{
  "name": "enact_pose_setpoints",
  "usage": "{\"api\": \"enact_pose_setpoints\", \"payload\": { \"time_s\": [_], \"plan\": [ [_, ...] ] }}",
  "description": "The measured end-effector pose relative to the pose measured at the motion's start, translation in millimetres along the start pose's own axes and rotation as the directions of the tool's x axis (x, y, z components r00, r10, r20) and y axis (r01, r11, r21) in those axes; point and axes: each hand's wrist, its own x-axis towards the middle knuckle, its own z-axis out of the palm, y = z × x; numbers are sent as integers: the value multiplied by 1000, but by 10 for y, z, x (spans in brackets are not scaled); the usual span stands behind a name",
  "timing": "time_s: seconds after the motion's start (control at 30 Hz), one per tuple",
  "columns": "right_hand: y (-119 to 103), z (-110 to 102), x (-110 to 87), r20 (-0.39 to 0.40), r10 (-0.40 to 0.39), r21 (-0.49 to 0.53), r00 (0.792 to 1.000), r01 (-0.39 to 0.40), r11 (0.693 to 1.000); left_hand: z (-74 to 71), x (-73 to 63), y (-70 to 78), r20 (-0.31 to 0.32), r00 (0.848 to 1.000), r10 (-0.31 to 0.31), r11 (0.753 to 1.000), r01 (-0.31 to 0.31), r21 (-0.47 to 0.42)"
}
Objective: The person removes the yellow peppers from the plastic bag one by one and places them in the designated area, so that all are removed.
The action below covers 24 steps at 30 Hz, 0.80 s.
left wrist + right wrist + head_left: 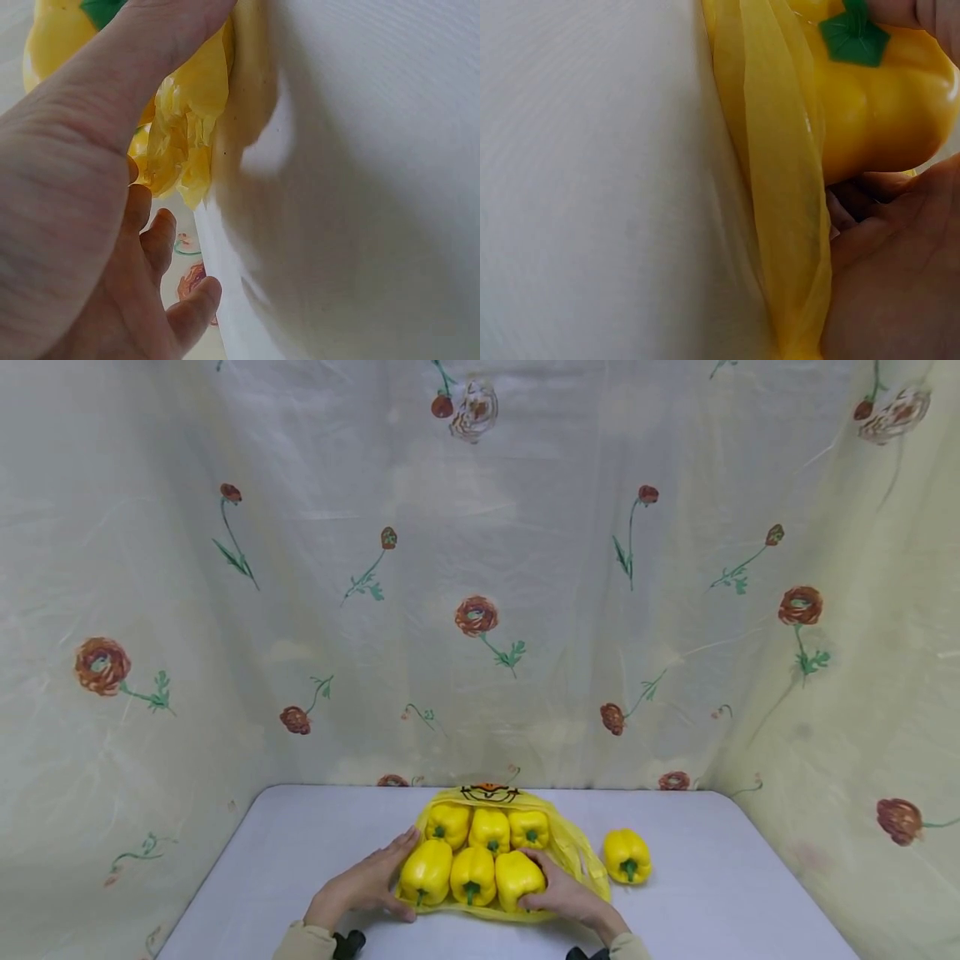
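A yellow plastic bag (581,858) lies with its mouth spread toward me, with yellow bell peppers (472,875) in two rows of three in it. My right hand (564,893) grips the front right bell pepper (900,105), its thumb by the green stem and its fingers round the far side. Along the left edge of the bag, my left hand (369,878) rests beside the front left bell pepper (426,870), thumb and fingers spread. In the left wrist view its fingers extend past the crumpled yellow plastic (187,120).
One more yellow bell pepper (627,857) sits on the white table (697,910), to the right of the bag. Behind the table and at both sides hangs a pale curtain (555,710) printed with red flowers.
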Motion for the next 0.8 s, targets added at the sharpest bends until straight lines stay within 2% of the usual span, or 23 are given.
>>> {"api": "enact_pose_setpoints", "payload": {
  "time_s": [0.2, 0.8],
  "plan": [
    [-1, -8, 5, -13, 13, -15, 1000, -13, 1000, 4, -9, 6, -5, 1000, 5, 1000, -5, 13],
    [-89, -111, -49, -49, -25, -48, 999, 22, 999, 8, -1, -17, 1, 1000, 15, 1000, -15, 6]
  ]
}}
